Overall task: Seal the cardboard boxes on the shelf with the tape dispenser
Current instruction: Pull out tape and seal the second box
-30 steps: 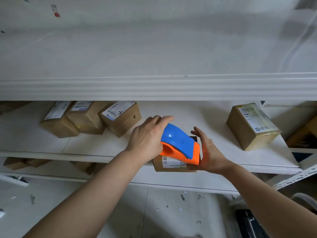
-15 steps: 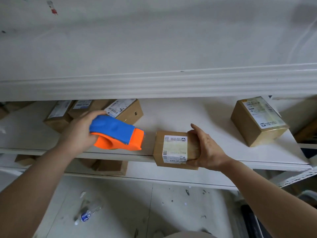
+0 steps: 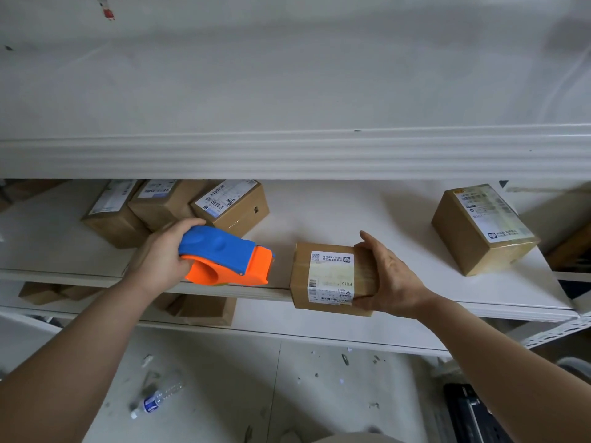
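Seemingly light and stiff, the box (image 3: 329, 276) sits side-clasped in my right grip (image 3: 391, 279); my left grip (image 3: 160, 262) wraps the tape dispenser (image 3: 224, 254)

The right hand (image 3: 391, 281) covers the right side of the labelled box (image 3: 319, 276); its fine label print is too small to read.

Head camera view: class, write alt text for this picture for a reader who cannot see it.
A person's left hand grips a blue and orange plastic tape dispenser beside a small labelled brown cardboard box, which the right hand holds at the front edge of a white shelf. Three more labelled boxes cluster at back left, another box sits at right.
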Available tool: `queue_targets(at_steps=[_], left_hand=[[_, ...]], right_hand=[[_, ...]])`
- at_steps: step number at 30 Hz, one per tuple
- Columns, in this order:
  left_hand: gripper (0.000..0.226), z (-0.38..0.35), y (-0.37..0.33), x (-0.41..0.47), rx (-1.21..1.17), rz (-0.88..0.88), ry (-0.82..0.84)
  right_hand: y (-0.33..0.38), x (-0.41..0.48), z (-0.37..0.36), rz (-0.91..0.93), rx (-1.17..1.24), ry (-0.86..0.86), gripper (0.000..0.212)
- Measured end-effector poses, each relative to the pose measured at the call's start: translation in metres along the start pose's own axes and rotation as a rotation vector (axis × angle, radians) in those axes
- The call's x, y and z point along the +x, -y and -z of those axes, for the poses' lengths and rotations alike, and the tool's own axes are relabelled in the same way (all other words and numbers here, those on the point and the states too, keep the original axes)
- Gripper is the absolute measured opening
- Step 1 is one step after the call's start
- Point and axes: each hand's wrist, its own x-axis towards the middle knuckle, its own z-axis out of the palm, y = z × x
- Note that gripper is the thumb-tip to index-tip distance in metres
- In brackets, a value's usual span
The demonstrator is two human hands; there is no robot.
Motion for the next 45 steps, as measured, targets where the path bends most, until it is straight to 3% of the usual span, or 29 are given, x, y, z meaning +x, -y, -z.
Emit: queue_targets(at_steps=[8, 12, 16, 25, 31, 33, 35, 37, 41, 45], left_hand=[[0.07, -0.029, -0.018, -0.003, 0.111, 0.049, 0.041], [0.067, -0.045, -0.032, -0.003, 0.115, 0.058, 0.052], [0.067, -0.047, -0.028, -0.002, 0.121, 0.053, 0.065], [0.065, -0.048, -0.026, -0.003, 0.109, 0.056, 0.083], [0.063, -0.046, -0.031, -0.007, 0.109, 0.068, 0.087], [0.064, -0.041, -0.034, -0.009, 0.145, 0.056, 0.084], [0.067, -0.032, -0.039, -0.011, 0.172, 0.043, 0.061], [0.071, -0.017, -0.048, -0.011, 0.141, 0.071, 0.003], [0.07, 0.009, -0.088, -0.011, 0.13, -0.002, -0.071], [0.066, 0.001, -0.136, -0.009, 0.33, -0.154, -0.036]], right_hand=[[0.004, -0.002, 0.0, 0.018, -0.032, -0.004, 0.121], [0.022, -0.002, 0.004, 0.005, -0.428, 0.082, 0.124], [0.038, -0.001, -0.021, 0.264, -0.728, 0.103, 0.121], [0.053, 0.0, -0.029, 0.315, -0.706, 0.119, 0.105], [0.089, 0.039, -0.033, 0.038, -0.636, 0.158, 0.118], [0.094, 0.049, -0.039, -0.034, -0.666, 0.221, 0.108], [0.096, 0.051, -0.035, -0.024, -0.668, 0.179, 0.103], [0.095, 0.045, -0.021, -0.005, -0.526, 0.096, 0.112], [0.068, 0.022, 0.003, -0.005, 0.209, 0.033, 0.123], [0.033, -0.002, 0.006, -0.114, 0.425, 0.092, 0.122]])
